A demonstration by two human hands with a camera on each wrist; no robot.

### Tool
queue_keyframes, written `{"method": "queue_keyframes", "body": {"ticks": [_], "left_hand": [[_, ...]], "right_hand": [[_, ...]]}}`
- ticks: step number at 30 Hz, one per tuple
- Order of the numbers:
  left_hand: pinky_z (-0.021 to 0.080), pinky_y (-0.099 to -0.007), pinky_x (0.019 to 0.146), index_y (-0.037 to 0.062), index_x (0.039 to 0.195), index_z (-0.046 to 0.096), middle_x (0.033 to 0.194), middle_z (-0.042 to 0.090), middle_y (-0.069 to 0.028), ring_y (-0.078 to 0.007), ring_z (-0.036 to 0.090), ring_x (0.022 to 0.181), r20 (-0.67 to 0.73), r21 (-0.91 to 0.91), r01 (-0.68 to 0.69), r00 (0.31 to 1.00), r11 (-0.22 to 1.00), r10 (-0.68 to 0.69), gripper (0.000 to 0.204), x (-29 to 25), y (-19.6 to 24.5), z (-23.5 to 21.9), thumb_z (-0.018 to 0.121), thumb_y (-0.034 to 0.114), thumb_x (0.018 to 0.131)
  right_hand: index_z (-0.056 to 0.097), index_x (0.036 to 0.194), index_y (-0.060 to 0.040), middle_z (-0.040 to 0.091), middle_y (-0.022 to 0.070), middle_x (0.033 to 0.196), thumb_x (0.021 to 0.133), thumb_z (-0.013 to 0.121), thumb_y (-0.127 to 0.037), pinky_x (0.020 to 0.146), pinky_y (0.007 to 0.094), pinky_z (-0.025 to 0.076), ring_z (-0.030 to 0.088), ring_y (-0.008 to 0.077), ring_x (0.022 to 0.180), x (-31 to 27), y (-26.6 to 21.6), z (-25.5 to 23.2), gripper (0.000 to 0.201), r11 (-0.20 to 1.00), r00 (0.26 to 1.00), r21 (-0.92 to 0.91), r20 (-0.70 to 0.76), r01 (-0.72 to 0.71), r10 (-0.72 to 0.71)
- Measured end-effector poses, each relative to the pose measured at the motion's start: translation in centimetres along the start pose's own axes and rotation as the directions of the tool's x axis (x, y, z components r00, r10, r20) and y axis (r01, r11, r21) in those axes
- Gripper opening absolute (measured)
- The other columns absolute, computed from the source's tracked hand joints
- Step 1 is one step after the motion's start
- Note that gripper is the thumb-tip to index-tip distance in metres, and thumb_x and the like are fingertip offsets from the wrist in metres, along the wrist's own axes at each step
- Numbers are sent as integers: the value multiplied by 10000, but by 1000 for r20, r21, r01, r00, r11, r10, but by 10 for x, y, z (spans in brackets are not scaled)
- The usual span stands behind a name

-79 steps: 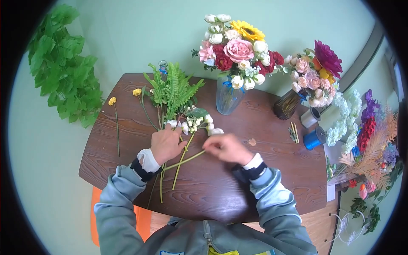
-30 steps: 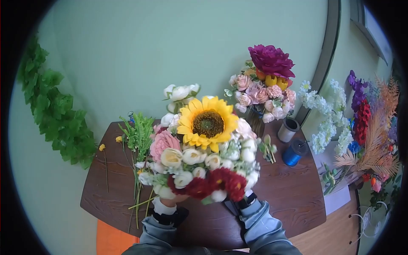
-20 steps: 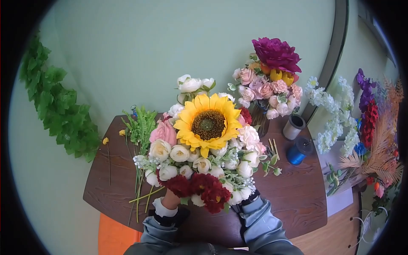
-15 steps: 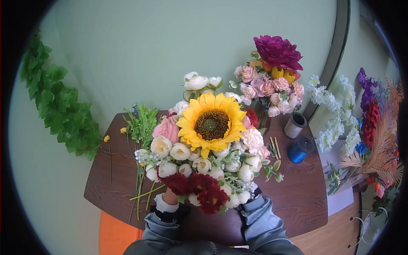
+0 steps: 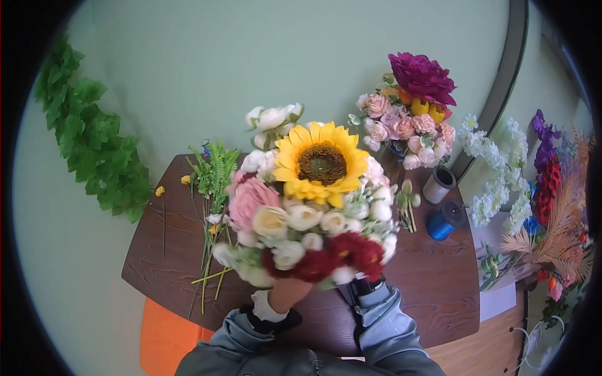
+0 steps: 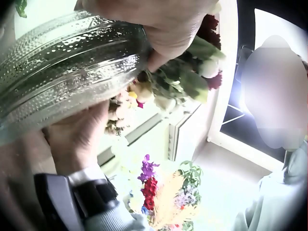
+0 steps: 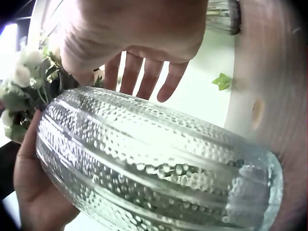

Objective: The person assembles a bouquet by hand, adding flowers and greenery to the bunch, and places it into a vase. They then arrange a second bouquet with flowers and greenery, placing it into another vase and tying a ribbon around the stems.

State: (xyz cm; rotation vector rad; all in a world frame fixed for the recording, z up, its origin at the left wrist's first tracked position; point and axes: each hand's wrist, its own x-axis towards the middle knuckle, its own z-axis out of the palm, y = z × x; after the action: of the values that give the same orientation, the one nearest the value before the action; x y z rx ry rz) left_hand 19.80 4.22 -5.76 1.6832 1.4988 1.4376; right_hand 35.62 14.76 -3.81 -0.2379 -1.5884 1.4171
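A clear textured glass vase (image 6: 72,62) with a full bouquet is held up close to the body, lying slantwise across both wrist views. My left hand (image 7: 41,183) grips it near its mouth, its thumb along the glass. My right hand (image 7: 134,43) is at the opposite side near the mouth, fingers spread and fairly straight, tips showing off the glass. In the head view the sunflower (image 5: 321,164), pink rose (image 5: 251,203), white blooms (image 5: 304,216) and dark red flowers (image 5: 313,263) cover the vase and most of both hands.
Fern leaves (image 5: 216,175), cut stems (image 5: 207,279) and yellow sprigs (image 5: 160,191) lie on the table's left (image 5: 150,257). A second bouquet (image 5: 414,125), a grey spool (image 5: 439,185) and a blue spool (image 5: 444,220) stand at the right. More flowers (image 5: 545,188) are beyond.
Earlier, my hands were at the stems and the vase stood at the back; both hands are now at the lifted vase. Since half a second ago, the bouquet and left forearm have shifted right.
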Motion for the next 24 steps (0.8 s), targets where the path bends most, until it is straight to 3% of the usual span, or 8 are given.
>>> {"method": "queue_keyframes", "body": {"ticks": [2, 3, 7, 9, 11, 15, 18, 24], "left_hand": [[291, -415, 1047, 142, 1229, 516, 1281, 486, -67, -262, 428, 1206, -6, 451, -329, 928, 830, 372, 381, 7, 26, 4, 586, 163, 855], [242, -416, 1077, 145, 1279, 482, 1336, 446, -66, -262, 379, 1253, 30, 234, -160, 987, 959, 157, 405, 9, 52, -2, 556, 187, 883], [326, -388, 1021, 109, 1300, 427, 1314, 453, -74, -238, 424, 1213, 230, 129, -222, 955, 966, 189, 441, 16, 66, -27, 557, 159, 882], [393, -368, 971, 82, 1304, 385, 1285, 466, -85, -222, 461, 1178, 251, 116, -341, 919, 933, 305, 491, 20, 72, -42, 587, 130, 859], [399, -355, 970, 64, 1280, 373, 1254, 470, -92, -206, 461, 1173, 146, -305, -22, 987, 952, 70, 529, 19, 93, -58, 630, 81, 817], [393, -336, 977, 12, 1144, 401, 1165, 479, -121, -197, 486, 1119, -226, -620, -160, 974, 768, 21, 415, 40, 98, -76, 510, -115, 765], [392, -335, 960, 0, 1112, 425, 1149, 482, -137, -198, 506, 1074, -477, -414, -360, 868, 836, 137, 388, 51, 106, -97, 459, -139, 751], [396, -374, 930, -7, 993, 533, 1106, 543, -150, -266, 522, 1074, -402, -48, -557, 771, 829, 495, 260, 85, 155, -137, 503, -89, 748]], "right_hand": [[352, 1339, -113, 448, 108, 1267, 931, 489, -161, 968, 357, 412, 485, 241, 1126, -7, 17, -17, 433, 974, 989, -170, 2, -146, 149], [316, 1350, -108, 403, 106, 1309, 937, 480, -183, 993, 379, 396, 446, 242, 1167, -4, 12, -5, 450, 902, 987, 412, -37, -126, 155], [389, 1319, -94, 460, 65, 1298, 924, 511, -128, 999, 345, 390, 466, 188, 1158, -20, 167, -47, 415, 908, 969, 357, -35, -218, 246], [399, 1301, -88, 468, 64, 1262, 921, 514, -124, 974, 340, 395, 472, 184, 1125, -4, 138, -40, 398, 927, 969, 330, -105, -179, 224], [420, 1265, -76, 486, 62, 1190, 917, 519, -116, 924, 330, 406, 483, 176, 1059, 1, 103, -44, 364, 955, 950, 277, -258, -103, 177], [461, 1193, -52, 520, 57, 1045, 908, 528, -99, 824, 309, 426, 506, 161, 927, 27, 34, -37, 296, 991, 842, 126, -539, 37, 37], [491, 1139, -34, 546, 53, 937, 901, 536, -86, 749, 293, 442, 523, 149, 827, 46, -18, -26, 247, 993, 702, -24, -705, 115, -99], [525, 1042, -14, 521, 47, 745, 906, 504, -60, 592, 248, 405, 481, 121, 657, 45, -130, -25, 144, 846, 489, -348, -700, 404, -521]]}}
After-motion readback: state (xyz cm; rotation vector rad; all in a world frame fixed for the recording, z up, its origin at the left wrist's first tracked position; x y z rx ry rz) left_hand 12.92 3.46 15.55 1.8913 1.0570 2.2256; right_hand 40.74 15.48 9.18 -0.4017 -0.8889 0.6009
